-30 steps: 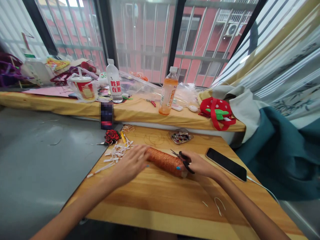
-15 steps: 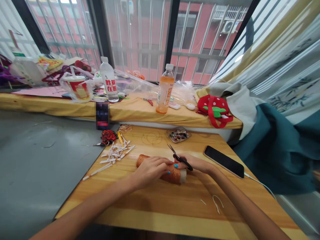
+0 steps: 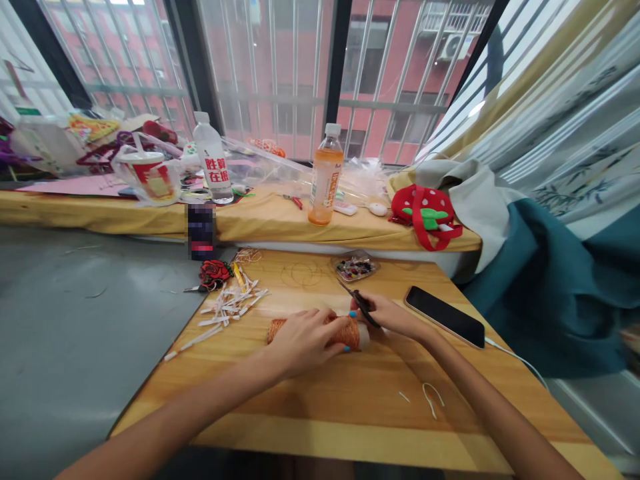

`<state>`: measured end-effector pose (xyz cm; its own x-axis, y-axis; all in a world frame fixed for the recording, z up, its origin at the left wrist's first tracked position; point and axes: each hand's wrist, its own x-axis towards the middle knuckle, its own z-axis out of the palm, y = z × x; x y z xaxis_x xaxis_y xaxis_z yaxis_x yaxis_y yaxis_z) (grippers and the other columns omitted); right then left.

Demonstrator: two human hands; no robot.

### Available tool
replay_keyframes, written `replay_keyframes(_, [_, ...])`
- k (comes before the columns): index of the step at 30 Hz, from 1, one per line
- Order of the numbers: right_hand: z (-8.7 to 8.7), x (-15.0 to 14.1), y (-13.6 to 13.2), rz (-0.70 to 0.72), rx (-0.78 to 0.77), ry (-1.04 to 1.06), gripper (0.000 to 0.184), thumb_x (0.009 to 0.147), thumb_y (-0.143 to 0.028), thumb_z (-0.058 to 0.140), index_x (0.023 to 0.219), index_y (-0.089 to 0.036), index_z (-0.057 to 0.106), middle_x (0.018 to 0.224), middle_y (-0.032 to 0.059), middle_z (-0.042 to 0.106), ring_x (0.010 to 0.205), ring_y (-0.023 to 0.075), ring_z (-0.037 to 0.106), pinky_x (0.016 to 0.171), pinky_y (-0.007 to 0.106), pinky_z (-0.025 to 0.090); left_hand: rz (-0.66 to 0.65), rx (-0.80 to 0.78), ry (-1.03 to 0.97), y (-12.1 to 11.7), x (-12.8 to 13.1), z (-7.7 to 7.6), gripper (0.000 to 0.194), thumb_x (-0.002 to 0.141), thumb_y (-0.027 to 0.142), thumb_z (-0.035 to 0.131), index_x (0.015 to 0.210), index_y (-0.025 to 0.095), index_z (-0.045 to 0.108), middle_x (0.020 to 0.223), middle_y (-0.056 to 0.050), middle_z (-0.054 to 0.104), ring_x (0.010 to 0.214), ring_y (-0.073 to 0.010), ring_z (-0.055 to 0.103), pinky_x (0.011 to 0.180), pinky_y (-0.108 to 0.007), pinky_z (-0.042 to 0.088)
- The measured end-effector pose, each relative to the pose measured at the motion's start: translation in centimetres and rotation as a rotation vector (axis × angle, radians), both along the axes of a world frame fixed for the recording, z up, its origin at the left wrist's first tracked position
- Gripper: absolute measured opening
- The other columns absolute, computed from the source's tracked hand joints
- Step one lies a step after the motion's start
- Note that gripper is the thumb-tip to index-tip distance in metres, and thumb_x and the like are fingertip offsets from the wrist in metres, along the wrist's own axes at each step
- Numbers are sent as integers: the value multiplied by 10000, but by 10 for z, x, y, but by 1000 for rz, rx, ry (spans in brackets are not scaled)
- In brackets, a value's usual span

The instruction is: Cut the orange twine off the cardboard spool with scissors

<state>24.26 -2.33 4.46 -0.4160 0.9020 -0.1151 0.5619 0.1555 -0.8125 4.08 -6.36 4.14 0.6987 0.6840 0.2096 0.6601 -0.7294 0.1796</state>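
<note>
An orange thread spool [image 3: 347, 331] lies on its side on the wooden table [image 3: 350, 413]. My left hand [image 3: 305, 340] rests over the spool's middle, fingers curled round it. My right hand [image 3: 387, 315] sits at the spool's right end and grips small black scissors [image 3: 361, 303], their blades pointing up and to the left. The spool's left end [image 3: 274, 328] shows beyond my left hand.
White paper strips [image 3: 227, 308] and a red rose ornament [image 3: 214, 272] lie at the table's left. A black phone [image 3: 444, 315] with a cable lies at the right, a small bead tray [image 3: 355, 267] behind. Bottles [image 3: 324, 175], a cup [image 3: 150, 177] and a strawberry bag [image 3: 425, 217] stand on the yellow ledge.
My left hand moved right from the spool's left end onto its middle. The spool and my right hand with the scissors shifted slightly left and towards the bead tray.
</note>
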Motion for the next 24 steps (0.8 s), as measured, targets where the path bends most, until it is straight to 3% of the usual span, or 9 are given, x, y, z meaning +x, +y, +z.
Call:
replay_keyframes(4, [-4,7,-12,-120,14,218,310,656,-402,591,853,-168,541,880,54,585,816,210,545,713,320,417,55,-236,-39,14,-11,12,474,824,424,349,1245,208,323,1124,-86,532,981,-226,526,831,-349,413])
replay_keyframes(7, [-15,1,-30,-173,-43,463,366,659,-426,603,932,-192,536,1031,90,561,964,239,522,820,362,389,42,-370,-88,21,-47,17,427,867,367,240,1210,163,390,1232,-79,463,1130,-179,416,961,-306,307])
replay_keyframes(10, [-27,-18,-49,-300,-98,768,341,703,-454,557,960,-232,520,1130,79,524,1047,232,483,865,370,362,122,-402,-130,14,-88,9,440,861,358,267,1247,160,337,1295,-79,389,1184,-173,347,993,-324,268])
replay_keyframes(13, [-31,-43,-58,-424,-146,948,283,739,-464,510,887,-226,545,1096,66,549,1037,223,486,850,355,367,71,-369,-106,2,-109,-6,570,791,324,453,1299,180,238,1347,-84,299,1219,-196,284,1004,-347,253])
replay_keyframes(19, [-26,-70,-54,-751,-51,1031,262,666,-471,569,730,-217,555,803,-4,607,784,164,532,771,293,376,25,-227,-186,6,-98,-27,477,782,234,486,1243,209,363,1237,-75,442,1128,-189,399,965,-335,319])
replay_keyframes(24, [-28,-70,-51,-769,-76,1049,255,677,-468,549,707,-215,541,758,-10,592,766,165,517,731,280,373,9,-171,-252,10,-94,-33,473,765,225,512,1224,201,396,1202,-87,481,1099,-202,434,941,-354,350])
